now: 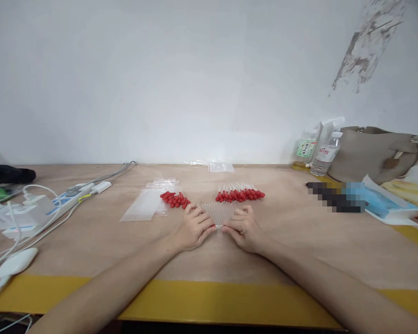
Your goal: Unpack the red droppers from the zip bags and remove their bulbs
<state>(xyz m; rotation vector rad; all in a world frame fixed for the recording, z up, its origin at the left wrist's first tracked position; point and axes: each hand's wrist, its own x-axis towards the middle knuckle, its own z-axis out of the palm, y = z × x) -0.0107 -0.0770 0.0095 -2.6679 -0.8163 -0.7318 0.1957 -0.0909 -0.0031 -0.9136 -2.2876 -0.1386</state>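
Observation:
Both hands meet just in front of a flat row of thin clear tubes (218, 212) on the table. My left hand (194, 227) is closed, thumb and fingers pinching a small red rubber bulb, of which only a sliver shows. A clear tube (219, 227) runs from there into the closed fingers of my right hand (243, 228). Whether the tube sits inside the bulb is hidden. Beyond my left hand lies a pile of loose red rubber bulbs (175, 200). Behind my right hand is a row of droppers (240, 195), red bulbs towards me and thin tubes pointing away.
Clear plastic bags (141, 204) lie left of the bulbs, another bag (221, 167) by the wall. A power strip (64, 200) with chargers and cables fills the left. Bottles (325, 155), a grey bag (364, 153) and a blue-and-white packet (386, 199) stand at right.

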